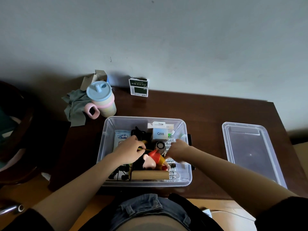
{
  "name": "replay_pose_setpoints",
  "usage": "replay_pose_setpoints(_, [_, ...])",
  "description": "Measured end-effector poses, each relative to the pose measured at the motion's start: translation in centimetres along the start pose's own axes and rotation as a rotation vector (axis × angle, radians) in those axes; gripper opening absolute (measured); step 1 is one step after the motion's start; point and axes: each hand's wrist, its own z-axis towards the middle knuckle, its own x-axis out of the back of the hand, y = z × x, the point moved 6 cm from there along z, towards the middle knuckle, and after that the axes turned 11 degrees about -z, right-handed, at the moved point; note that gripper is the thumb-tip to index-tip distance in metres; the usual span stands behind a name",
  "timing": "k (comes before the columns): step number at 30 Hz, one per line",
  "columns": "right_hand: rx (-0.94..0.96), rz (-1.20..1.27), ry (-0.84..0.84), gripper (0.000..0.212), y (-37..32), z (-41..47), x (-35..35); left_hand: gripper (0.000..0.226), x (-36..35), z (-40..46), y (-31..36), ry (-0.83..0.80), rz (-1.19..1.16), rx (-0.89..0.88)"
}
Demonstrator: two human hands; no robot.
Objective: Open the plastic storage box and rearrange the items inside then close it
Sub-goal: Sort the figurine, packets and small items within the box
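The clear plastic storage box [106, 130] stands open on the dark wooden table, its lid [250, 147] lying flat to the right. Both hands are inside the box. My left hand [130, 150] pinches a thin yellow stick [146, 149] near the middle. My right hand [177, 150] reaches down with curled fingers among white printed packets [170, 160]; what it grips is hidden. Between the hands lies a cartoon figure in a red shirt [154, 158]. A white Q88 box [160, 133], a wipes pack [120, 135], black cables [138, 131] and a wooden roller [150, 175] fill the rest.
A pastel sippy cup [101, 99] with a blue lid stands behind the box at the left, beside a grey cloth [75, 105] and an open carton [95, 77]. A green-and-white carton [139, 87] stands against the wall. A dark chair [16, 130] is at far left.
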Motion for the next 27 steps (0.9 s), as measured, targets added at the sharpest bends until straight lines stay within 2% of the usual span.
replay_pose_setpoints(3, [0.013, 0.022, -0.019, 0.058, -0.3, 0.3, -0.4, 0.031, 0.0, -0.5, 2.0, 0.066, 0.049, -0.109])
replay_pose_setpoints(6, [0.023, 0.063, -0.04, 0.061, -0.2, 0.5, -0.5, 0.053, -0.7, -0.4, 3.2, -0.039, 0.091, -0.102])
replay_pose_setpoints(8, [0.015, 0.1, -0.034, 0.061, -0.1, 0.6, -0.4, 0.061, -1.1, -0.4, 3.5, -0.128, 0.221, -0.072])
replay_pose_setpoints(11, [0.012, 0.08, -0.045, 0.06, -0.2, 0.6, -0.5, 0.059, -1.4, -0.2, 3.7, -0.21, 0.372, -0.053])
replay_pose_setpoints(14, [0.021, 0.064, -0.051, 0.059, -0.3, 0.6, -0.5, 0.056, -1.7, -0.2, 3.9, -0.25, 0.422, -0.043])
replay_pose_setpoints(16, [-0.006, 0.151, -0.042, 0.056, 0.2, 0.4, -0.1, 0.055, -1.9, -0.1, 3.8, -0.247, 0.425, -0.049])
replay_pose_setpoints(20, [-0.142, 0.475, 0.101, 0.026, 1.9, -0.9, 1.3, 0.052, -1.9, 0.0, 2.8, -0.208, 0.334, -0.081])
replay_pose_setpoints(23, [-0.308, 0.629, 0.278, 0.029, 3.4, -2.4, 2.0, 0.041, -0.7, -0.2, 1.1, -0.156, 0.054, -0.049])
replay_pose_setpoints(25, [-0.412, 0.698, 0.359, 0.033, 4.0, -3.0, 2.1, 0.026, 0.9, -0.3, -0.5, -0.009, -0.122, 0.002])
replay_pose_setpoints(27, [-0.454, 0.76, 0.398, 0.032, 4.0, -2.9, 2.3, 0.022, 1.8, -0.5, -2.2, 0.077, -0.168, 0.068])
